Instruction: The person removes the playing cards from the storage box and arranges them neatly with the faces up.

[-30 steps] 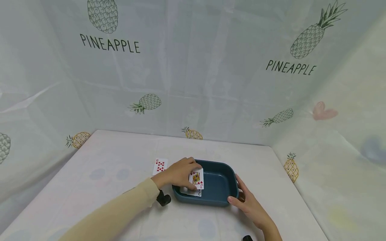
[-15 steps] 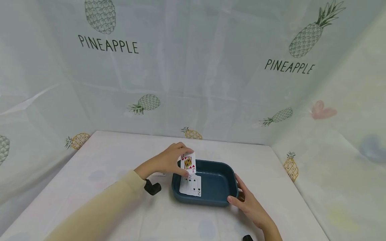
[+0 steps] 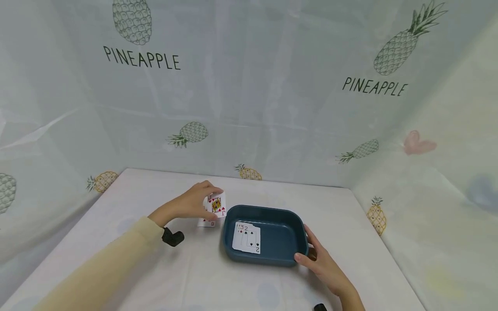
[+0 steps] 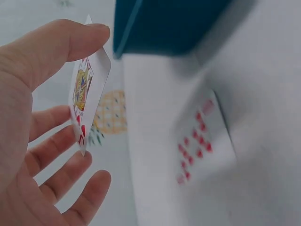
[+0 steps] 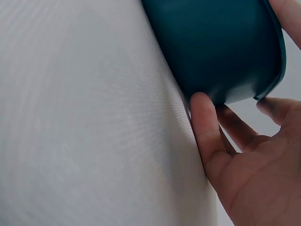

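Observation:
My left hand pinches a jack of hearts playing card by opposite edges, between thumb and fingertips. It is held up in the air just left of the blue baking dish. Partly covered by it in the head view lies a ten of hearts card, flat on the table; the left wrist view shows more of that ten. Inside the dish, at its left end, overlapping cards lie face up, a two of spades on top. My right hand grips the dish's right end, thumb at the near corner of the rim.
A white patterned cloth covers the table, and pineapple-printed sheeting rises behind and at both sides. A black wrist camera sits under the left wrist, and a small black object shows by the right wrist.
The left hand has lifted the jack of hearts from over the dish and carried it left, over the ten of hearts. The two of spades is now uncovered. The right hand stays put.

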The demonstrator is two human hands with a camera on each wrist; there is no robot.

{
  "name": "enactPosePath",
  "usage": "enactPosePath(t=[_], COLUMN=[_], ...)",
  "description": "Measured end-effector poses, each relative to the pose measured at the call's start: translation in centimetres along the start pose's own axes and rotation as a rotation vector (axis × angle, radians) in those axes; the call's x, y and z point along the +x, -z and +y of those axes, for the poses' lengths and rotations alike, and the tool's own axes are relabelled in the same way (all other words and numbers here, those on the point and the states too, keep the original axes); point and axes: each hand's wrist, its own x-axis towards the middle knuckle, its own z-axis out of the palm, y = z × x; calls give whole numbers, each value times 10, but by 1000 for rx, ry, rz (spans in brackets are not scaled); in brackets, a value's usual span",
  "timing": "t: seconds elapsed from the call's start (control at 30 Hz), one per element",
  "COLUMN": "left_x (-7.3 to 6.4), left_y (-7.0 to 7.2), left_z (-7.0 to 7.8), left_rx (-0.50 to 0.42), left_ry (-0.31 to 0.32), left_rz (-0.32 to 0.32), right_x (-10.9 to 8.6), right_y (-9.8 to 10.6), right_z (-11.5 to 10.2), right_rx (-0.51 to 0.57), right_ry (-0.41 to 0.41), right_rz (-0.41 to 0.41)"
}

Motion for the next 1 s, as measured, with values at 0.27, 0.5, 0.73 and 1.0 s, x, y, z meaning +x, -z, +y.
enactPosePath(t=[0.27, 0.5, 0.73, 1.0], left_x=[-18, -25, -26, -27], left_y=[4, 7, 9, 8], left_z=[-30, -49, -64, -71], left_rx=[41, 71, 89, 80], left_ry=[25, 29, 41, 77], left_rz=[-46, -94, -154, -195], right_x=[-1, 1, 1, 1], right_y=[-1, 0, 1, 1], right_z=[-2, 1, 2, 1], right_rx=[0, -3, 6, 4], right_ry=[-9, 5, -3, 3], right_rz=[-1, -2, 1, 2])
